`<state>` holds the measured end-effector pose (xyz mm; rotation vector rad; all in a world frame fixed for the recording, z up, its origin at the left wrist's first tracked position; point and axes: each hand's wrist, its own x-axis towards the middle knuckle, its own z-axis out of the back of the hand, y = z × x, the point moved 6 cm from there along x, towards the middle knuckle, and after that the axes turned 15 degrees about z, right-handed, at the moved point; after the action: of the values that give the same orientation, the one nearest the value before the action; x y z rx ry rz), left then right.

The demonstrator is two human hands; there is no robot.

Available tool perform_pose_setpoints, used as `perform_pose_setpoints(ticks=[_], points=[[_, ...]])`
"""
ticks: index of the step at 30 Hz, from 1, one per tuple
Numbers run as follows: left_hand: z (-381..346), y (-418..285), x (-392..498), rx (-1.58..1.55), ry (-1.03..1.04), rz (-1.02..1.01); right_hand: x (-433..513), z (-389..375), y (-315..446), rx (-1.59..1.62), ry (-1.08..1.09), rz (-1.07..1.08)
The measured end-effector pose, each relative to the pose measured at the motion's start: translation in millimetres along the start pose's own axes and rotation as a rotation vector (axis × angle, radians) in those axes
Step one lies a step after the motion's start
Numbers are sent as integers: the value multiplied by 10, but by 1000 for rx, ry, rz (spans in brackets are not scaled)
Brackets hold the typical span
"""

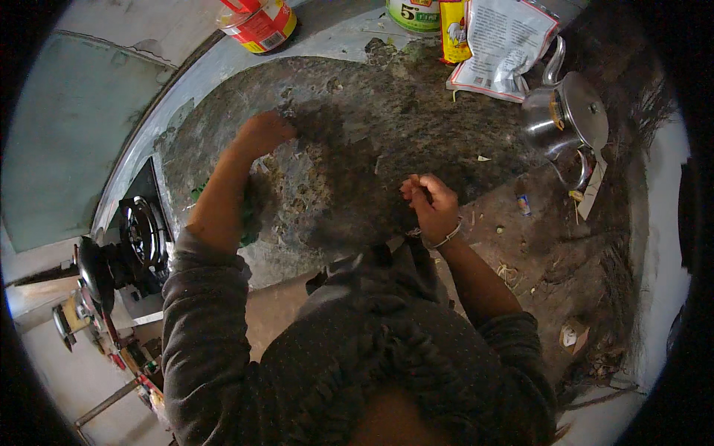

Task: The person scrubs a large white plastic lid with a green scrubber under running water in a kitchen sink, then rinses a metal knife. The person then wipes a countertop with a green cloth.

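My left hand (266,135) is low over the far part of a worn, dark, stained countertop (357,134). Its fingertips fall in shadow and are blurred, so whether they hold anything is hidden. Closer to my body, my right hand (434,203) is above the counter's near edge, with curled fingers and the thumb drawn to the forefinger. Nothing can be made out in that pinch. A thin bangle (449,236) circles the right wrist. Something green (249,223), partly covered by my left forearm, lies on the counter.
At the right stands a steel kettle (549,122). Behind are a silver printed packet (499,50), a yellow packet (456,33), a green-white container (414,15) and a red-lidded jar (259,25). A black gas stove (144,234) is at left. Litter dots the brown floor (491,245).
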<state>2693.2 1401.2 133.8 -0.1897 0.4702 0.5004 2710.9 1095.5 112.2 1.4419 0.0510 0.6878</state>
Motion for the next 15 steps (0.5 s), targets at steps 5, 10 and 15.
perform_pose_setpoints(ticks=[5, 10, 15], points=[[-191, 224, 242, 83, -72, 41, 24, -11, 29, -5, 31, -36], [-173, 297, 240, 41, 55, 87, 0, -11, -8, -67, 119, 28], [121, -125, -86, 137, -31, 99, 37, 1, 55, -29, 101, 52]])
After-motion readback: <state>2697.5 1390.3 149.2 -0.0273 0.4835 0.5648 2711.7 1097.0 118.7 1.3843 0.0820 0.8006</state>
